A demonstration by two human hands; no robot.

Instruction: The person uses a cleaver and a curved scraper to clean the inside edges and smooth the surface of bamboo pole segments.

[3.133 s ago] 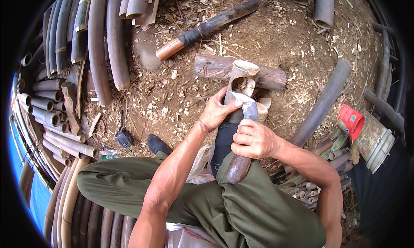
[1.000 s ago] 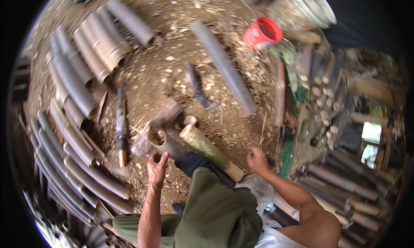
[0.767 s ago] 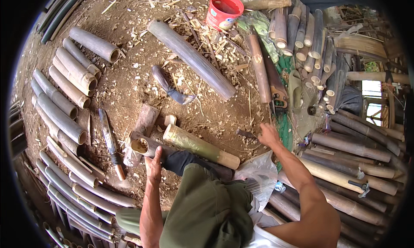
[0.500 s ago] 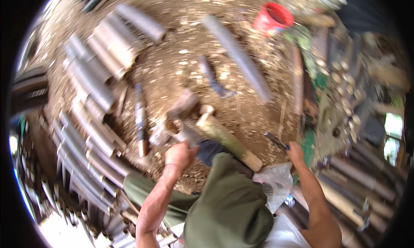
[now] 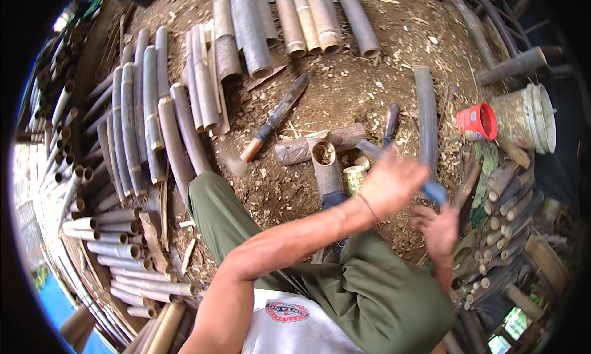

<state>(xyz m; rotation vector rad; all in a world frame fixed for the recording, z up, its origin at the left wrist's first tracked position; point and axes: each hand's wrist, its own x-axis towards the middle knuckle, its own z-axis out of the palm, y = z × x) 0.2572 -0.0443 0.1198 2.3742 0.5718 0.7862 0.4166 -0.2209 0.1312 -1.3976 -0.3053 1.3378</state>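
My left hand [image 5: 394,180] reaches across to the right, closed around a tool with a blue handle [image 5: 434,192]. A flat grey blade [image 5: 369,148] juts out on the far side of that fist. Just below the handle is my right hand [image 5: 438,230], its fingers apart and blurred; whether it touches the handle I cannot tell. A bamboo tube [image 5: 329,175] leans against a short thick piece of wood [image 5: 292,151], its open end facing up with chips inside. Beside it, partly behind my left wrist, stands a pale green bamboo piece [image 5: 354,177].
A large knife [image 5: 274,120] with a wooden handle lies on the chip-strewn dirt. Rows of bamboo tubes [image 5: 246,40] lie ahead and left. One long tube [image 5: 426,120], a red bucket [image 5: 477,121], a white bucket [image 5: 523,117] and stacked bamboo [image 5: 505,218] are right.
My left hand has left the bamboo tube and swung right, now gripping the blue-handled tool that my right hand held. My right hand's fingers have opened. The head view has turned left.
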